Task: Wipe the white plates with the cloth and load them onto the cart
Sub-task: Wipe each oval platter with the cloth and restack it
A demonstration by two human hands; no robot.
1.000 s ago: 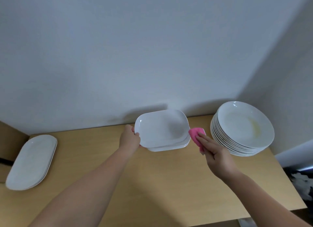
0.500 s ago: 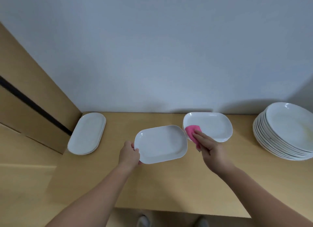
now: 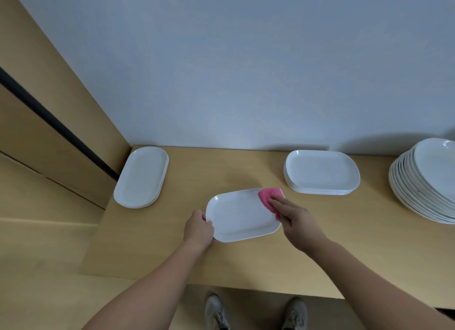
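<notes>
Nearest in view is a pair of grey sneakers [image 3: 216, 312] on the floor, at the near edge of the light wooden table [image 3: 160, 251]. Past those, both arms reach in.

The left hand [image 3: 198, 227] is clamped on the left rim of a white rounded-rectangle plate [image 3: 242, 215], fingers curled under and thumb on top. The right hand [image 3: 295, 219] has its fingers stretched out pretty flat, pressing a small pink cloth [image 3: 267, 197] onto the plate's far right corner. I can't tell whether its thumb hooks under the rim.

What's changed: a second ago this plate sat right over the stack of matching white rectangular plates [image 3: 321, 172], with the cloth just at its edge. Now it's been pulled nearer and left, well clear of that stack, and the cloth is actually on the surface. So I'd say the wipe on this one is only starting, and loading hasn't happened yet. No cart in view either.

Farther back, a few white oval plates [image 3: 141, 177] sit far left, and a tall stack of white round plates [image 3: 426, 179] sits far right.
</notes>
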